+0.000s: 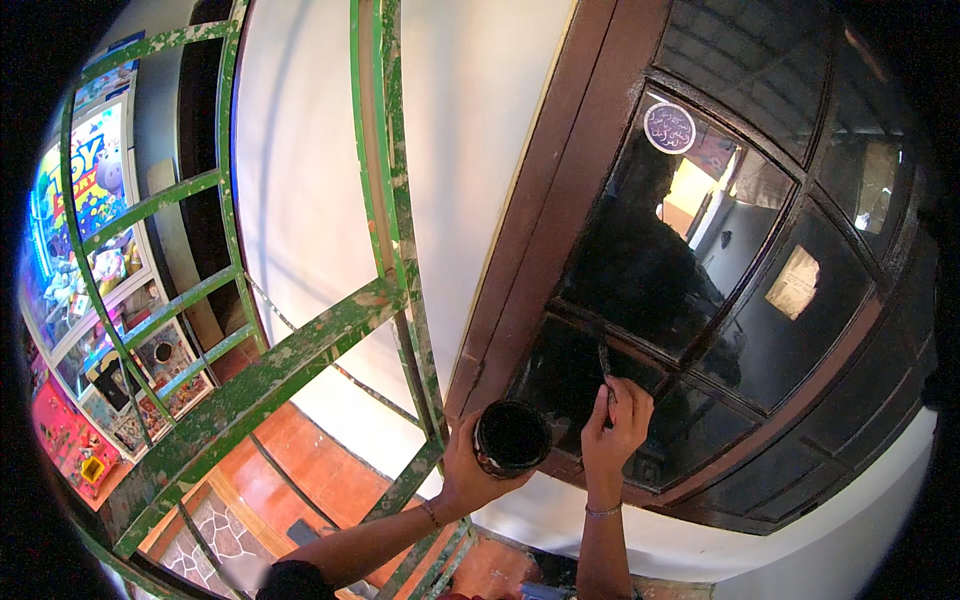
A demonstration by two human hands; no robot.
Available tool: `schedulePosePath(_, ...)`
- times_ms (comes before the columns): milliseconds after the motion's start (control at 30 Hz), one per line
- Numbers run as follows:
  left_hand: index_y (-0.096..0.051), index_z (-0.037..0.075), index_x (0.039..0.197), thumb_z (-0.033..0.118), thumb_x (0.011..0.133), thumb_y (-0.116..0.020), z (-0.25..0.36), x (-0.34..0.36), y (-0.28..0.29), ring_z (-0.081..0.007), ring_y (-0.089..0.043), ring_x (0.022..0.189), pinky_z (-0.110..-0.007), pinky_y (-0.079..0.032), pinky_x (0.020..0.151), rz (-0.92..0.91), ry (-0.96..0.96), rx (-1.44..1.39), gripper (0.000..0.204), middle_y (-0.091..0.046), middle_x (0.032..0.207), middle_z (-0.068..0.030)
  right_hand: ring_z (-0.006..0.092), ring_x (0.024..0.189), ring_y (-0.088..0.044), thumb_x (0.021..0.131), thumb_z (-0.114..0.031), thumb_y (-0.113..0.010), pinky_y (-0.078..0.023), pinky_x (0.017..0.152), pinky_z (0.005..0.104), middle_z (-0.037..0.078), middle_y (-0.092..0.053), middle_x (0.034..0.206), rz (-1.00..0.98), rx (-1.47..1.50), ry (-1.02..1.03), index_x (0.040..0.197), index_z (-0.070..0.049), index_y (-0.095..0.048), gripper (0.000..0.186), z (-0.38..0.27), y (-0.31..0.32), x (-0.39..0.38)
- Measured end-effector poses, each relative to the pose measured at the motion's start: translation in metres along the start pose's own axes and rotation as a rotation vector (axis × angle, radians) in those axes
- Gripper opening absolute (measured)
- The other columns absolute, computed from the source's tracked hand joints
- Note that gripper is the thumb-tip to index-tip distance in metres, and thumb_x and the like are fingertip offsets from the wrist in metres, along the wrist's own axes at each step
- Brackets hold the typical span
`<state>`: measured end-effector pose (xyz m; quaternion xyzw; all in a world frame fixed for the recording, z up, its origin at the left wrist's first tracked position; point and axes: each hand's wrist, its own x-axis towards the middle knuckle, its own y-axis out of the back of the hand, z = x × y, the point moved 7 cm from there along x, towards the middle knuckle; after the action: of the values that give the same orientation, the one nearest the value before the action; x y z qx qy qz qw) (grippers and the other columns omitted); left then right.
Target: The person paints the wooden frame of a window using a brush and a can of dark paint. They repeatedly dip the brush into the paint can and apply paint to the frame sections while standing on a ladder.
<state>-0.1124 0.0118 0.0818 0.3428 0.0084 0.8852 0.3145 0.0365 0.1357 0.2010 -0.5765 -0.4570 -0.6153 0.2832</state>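
My left hand is closed round a small round can with dark paint inside, held in front of the window's lower left corner. In my right hand is a thin paintbrush, gripped between the fingers and pointing up. Its tip is against or very near the dark horizontal bar of the window; contact cannot be told. The wooden frame is brown, while several inner bars look dark and glossy. A round sticker and a torn paper patch are on the panes.
A green, paint-spattered metal scaffold stands close on my left, its bars crossing below my left forearm. Behind it are a white wall and a brightly lit toy machine. Orange tiles cover the floor far below.
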Motion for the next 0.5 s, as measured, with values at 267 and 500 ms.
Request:
schedulePosePath(267, -0.040, -0.003, 0.143, 0.039, 0.063, -0.099, -0.001, 0.001, -0.002, -0.0370, -0.061, 0.122, -0.046, -0.052, 0.103, 0.031, -0.021, 0.000, 0.108, -0.055, 0.132, -0.0214, 0.0250, 0.069, -0.067, 0.080, -0.009, -0.090, -0.054, 0.058, 0.0321, 0.010, -0.071, 0.084, 0.077, 0.212, 0.001, 0.105, -0.002, -0.072, 0.032, -0.004, -0.008, 0.012)
schedulePosePath(500, -0.041, -0.004, 0.142, 0.040, 0.063, -0.099, -0.003, -0.001, -0.003, -0.0371, -0.059, 0.124, -0.046, -0.051, 0.104, 0.004, 0.012, 0.024, 0.107, -0.053, 0.133, -0.0213, 0.0252, 0.068, -0.065, 0.076, -0.010, -0.093, -0.054, 0.060, 0.0347, 0.010, -0.069, 0.080, 0.087, 0.196, 0.163, 0.102, -0.004, -0.072, 0.034, -0.010, -0.034, 0.019)
